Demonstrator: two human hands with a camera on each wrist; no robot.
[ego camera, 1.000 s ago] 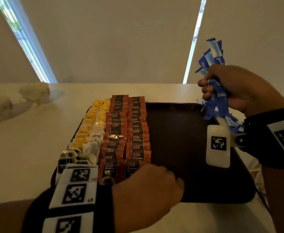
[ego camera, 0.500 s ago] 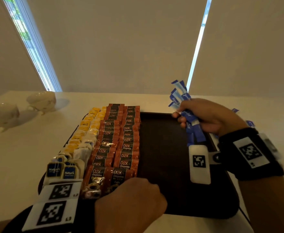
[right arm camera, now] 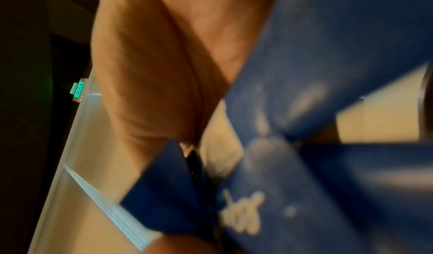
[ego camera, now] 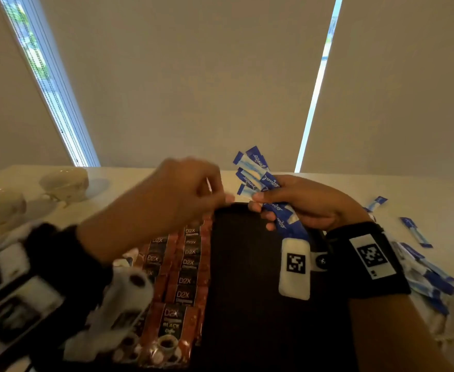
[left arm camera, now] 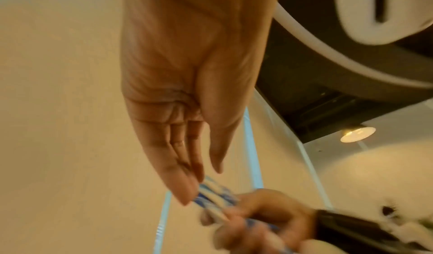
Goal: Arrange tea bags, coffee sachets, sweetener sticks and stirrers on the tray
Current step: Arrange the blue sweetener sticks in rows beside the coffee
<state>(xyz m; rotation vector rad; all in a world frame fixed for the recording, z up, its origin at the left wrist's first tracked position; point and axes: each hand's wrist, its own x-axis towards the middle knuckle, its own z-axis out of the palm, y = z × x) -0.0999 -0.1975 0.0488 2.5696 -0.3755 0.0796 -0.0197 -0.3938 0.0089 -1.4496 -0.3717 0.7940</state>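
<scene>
Dark rectangular serving tray [ego camera: 247, 304]: one. It lies flat on the pale tabletop [ego camera: 287, 183]; its left part is filled and its right half is bare. That bare strip beside the coffee is judged to be where the sweetener is best laid, lengthwise and edge to edge, to match the existing columns.

Brown foil coffee sachets marked D2X [ego camera: 184, 284]: two columns are seen on the tray. An exact count cannot be made, since the left forearm covers much of them. Tea bags are not clearly visible in the head view.

Bundle of blue-and-white paper sweetener sticks [ego camera: 258, 173]: roughly half a dozen ends can be made out, fanned above the far tray edge. The bundle is clamped in the curled fingers of the right hand [ego camera: 309, 202]. A firm hold is advised while one stick at a time is drawn off, so that the fan is not spilled.

Left hand [ego camera: 172, 194]: one, blurred. In the left wrist view its fingers [left arm camera: 185, 187] are seen straight, tips at the stick ends; nothing is yet pinched.

Loose sweetener sticks [ego camera: 416, 232]: at least two singles, plus an uncounted heap [ego camera: 430, 280], are left on the tabletop, right of the tray.

Pale ceramic cups [ego camera: 64, 181]: two, far left.

Stirrers: none identified.
</scene>
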